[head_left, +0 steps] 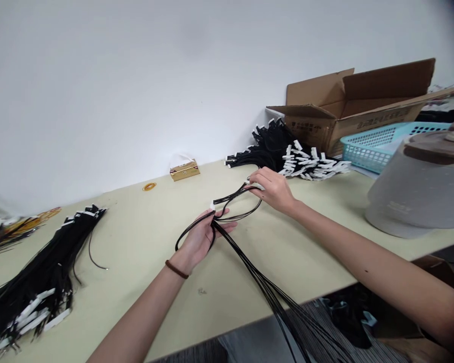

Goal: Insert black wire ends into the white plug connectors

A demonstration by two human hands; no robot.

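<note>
Over the table, my left hand (pixel 200 237) is palm up, fingers stretched to the right, and holds a bundle of thin black wires (pixel 249 264) across its palm. A small white connector (pixel 212 205) sits at its thumb. Looped wires hang around this hand and run up to the right. My right hand (pixel 271 187) pinches the looped part by a small whitish end (pixel 248 180). From the left hand, the loose wire lengths trail down over the table's front edge.
Piles of black wires with white connectors lie at left (pixel 49 267) and back right (pixel 276 146). Along the back are yellow rubber bands (pixel 149 186) and a tissue pack (pixel 184 170). An open cardboard box (pixel 325 126), a blue basket (pixel 363 154) and a grey plastic container (pixel 412 186) stand right.
</note>
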